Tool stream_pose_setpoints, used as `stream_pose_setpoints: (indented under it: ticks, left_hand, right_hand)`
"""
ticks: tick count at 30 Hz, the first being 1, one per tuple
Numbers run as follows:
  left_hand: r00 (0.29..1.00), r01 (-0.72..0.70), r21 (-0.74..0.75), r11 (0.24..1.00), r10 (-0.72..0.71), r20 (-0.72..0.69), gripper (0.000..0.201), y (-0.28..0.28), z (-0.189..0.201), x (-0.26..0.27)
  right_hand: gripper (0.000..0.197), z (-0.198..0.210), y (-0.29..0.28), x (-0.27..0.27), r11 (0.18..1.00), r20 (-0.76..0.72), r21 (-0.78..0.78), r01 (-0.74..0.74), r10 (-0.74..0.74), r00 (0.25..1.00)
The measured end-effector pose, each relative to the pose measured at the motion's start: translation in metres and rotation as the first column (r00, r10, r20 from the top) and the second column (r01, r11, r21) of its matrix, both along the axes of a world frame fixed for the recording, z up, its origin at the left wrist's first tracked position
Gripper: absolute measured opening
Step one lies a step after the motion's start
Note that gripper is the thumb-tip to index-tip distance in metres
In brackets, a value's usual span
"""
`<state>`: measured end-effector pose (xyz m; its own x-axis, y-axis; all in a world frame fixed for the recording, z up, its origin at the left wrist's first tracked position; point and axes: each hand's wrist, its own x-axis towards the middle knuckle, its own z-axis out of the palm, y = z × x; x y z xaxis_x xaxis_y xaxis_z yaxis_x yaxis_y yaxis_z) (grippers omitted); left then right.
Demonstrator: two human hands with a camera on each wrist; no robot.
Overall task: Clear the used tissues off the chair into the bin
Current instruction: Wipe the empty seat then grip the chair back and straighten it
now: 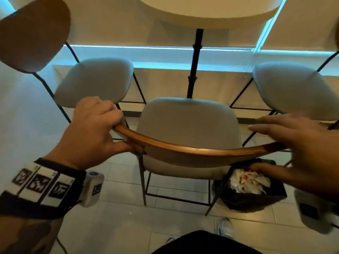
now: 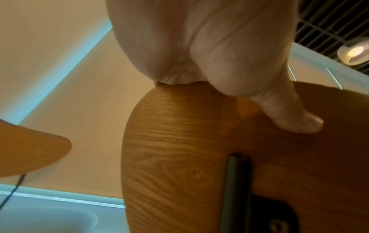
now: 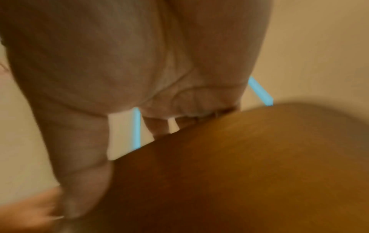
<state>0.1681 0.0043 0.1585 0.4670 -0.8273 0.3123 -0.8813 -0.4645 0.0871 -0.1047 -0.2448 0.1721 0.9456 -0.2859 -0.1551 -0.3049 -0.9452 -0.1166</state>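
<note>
Wood, warm brown and bent in one smooth curve, is what both your hands meet: it is the backrest [image 1: 192, 151] of the chair [image 1: 189, 125] just in front of you. Its long axis runs left to right across your body, with the ends bending away from you. Your left hand [image 1: 95, 129] grips the left end, fingers curled over the top edge and the thumb pressed on the near face; the left wrist view shows the thumb flat on the grained wood. Your right hand [image 1: 297, 143] is blurred, with fingers stretched out over the right end of the backrest and the thumb under it. It looks open and not yet closed on the wood.

The seat is padded, pale grey, with rounded corners, and I see no tissues on it. The tissues [image 1: 247, 180] lie in the bin [image 1: 256, 200], a black container on the tiled floor at the right near side of the chair, just under your right hand and touching or almost touching the right back leg. They are white, crumpled, soft paper with some red marks. So the bin is nearer to your right hand, and the clearing seems already done. The thin black metal legs will slide on the smooth tiles; mind the bin if you move the chair.
</note>
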Motion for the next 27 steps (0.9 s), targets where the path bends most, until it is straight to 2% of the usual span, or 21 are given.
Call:
stream_pose_setpoints:
  ticks: [1,2,3,4,5,8,15,20,27]
  left_hand:
    - [1.000,0.001,-0.013,1.000,-0.001,0.009,0.068,-0.005,-0.001,-0.003]
    - [1.000,-0.001,-0.018,1.000,0.001,0.015,0.069,-0.010,-0.002,-0.006]
    - [1.000,-0.003,-0.019,1.000,0.003,0.017,0.070,-0.015,-0.004,-0.008]
    - [1.000,-0.005,-0.021,1.000,0.005,0.016,0.070,-0.019,-0.005,-0.011]
    - [1.000,-0.007,-0.028,1.000,0.007,0.011,0.069,-0.023,-0.006,-0.012]
    - [1.000,-0.007,-0.057,0.998,0.007,-0.002,0.066,-0.036,-0.009,-0.014]
    - [1.000,-0.011,-0.088,0.996,0.011,-0.003,0.055,-0.075,-0.013,0.003]
    - [1.000,-0.022,-0.085,0.996,0.021,-0.007,0.054,-0.105,-0.010,0.023]
    - [1.000,-0.001,-0.103,0.995,0.000,-0.010,0.060,-0.117,-0.005,0.041]
  right_hand:
    - [0.090,0.029,0.006,0.015,1.000,-0.069,-0.026,0.012,-0.014,0.997]
    - [0.086,0.037,0.008,0.025,0.999,-0.091,-0.037,0.022,-0.025,0.996]
    - [0.074,0.027,0.021,0.034,0.999,-0.071,-0.043,-0.001,-0.002,0.997]
    - [0.062,0.016,0.026,0.041,0.997,0.025,-0.072,-0.011,0.013,1.000]
    - [0.058,0.014,0.027,0.051,0.998,0.100,-0.055,0.037,-0.031,0.994]
    - [0.068,0.004,0.013,0.064,0.996,0.198,-0.055,0.064,-0.052,0.979]
    - [0.066,-0.007,-0.032,0.084,0.991,0.372,-0.132,0.025,0.026,0.928]
    - [0.067,-0.013,-0.064,0.104,0.987,0.462,-0.159,0.013,0.062,0.885]
    - [0.062,-0.011,-0.072,0.124,0.989,0.440,-0.145,-0.001,0.066,0.896]
